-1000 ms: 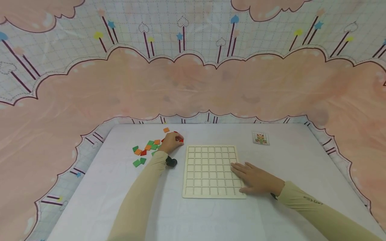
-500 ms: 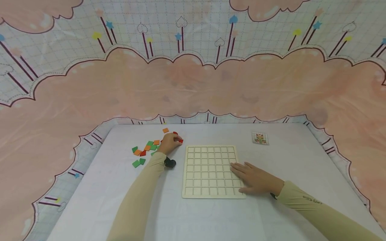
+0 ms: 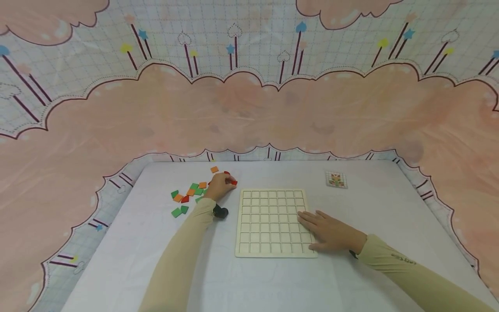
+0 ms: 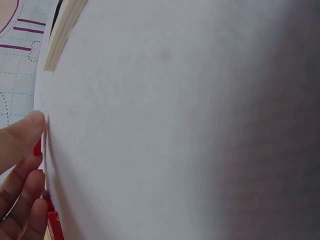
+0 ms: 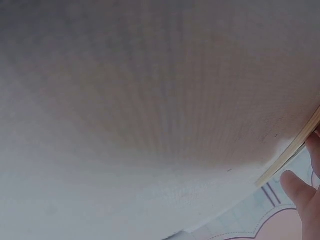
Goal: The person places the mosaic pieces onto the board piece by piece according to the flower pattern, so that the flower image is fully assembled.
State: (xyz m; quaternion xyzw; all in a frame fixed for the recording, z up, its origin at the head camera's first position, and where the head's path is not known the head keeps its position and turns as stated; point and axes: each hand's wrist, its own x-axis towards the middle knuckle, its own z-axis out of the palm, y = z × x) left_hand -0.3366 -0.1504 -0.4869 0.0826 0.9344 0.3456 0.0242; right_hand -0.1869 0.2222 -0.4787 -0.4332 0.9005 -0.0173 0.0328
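Note:
My left hand [image 3: 219, 186] is at the back left of the table, pinching a small red tile [image 4: 38, 147] between thumb and fingertips. More red tiles [image 4: 55, 225] lie under and behind that hand, partly hidden by it. A pale wooden grid board [image 3: 276, 255] with square cells lies in front of me. Over its right edge my right hand [image 3: 335, 232] rests with fingers spread and fairly straight, the fingertips on the cells. The right wrist view catches the thumb [image 5: 297, 187] beside the board's edge.
Orange tiles [image 3: 214, 169] and green tiles [image 3: 176, 212] are scattered around and left of my left hand. A small card [image 3: 336, 179] with a coloured flower-like pattern lies at the back right. Patterned cloth [image 3: 269, 117] rises behind the white table.
Hardly anything differs: the left fingers have drawn together slightly around the red tile. The right hand and the board stay in place.

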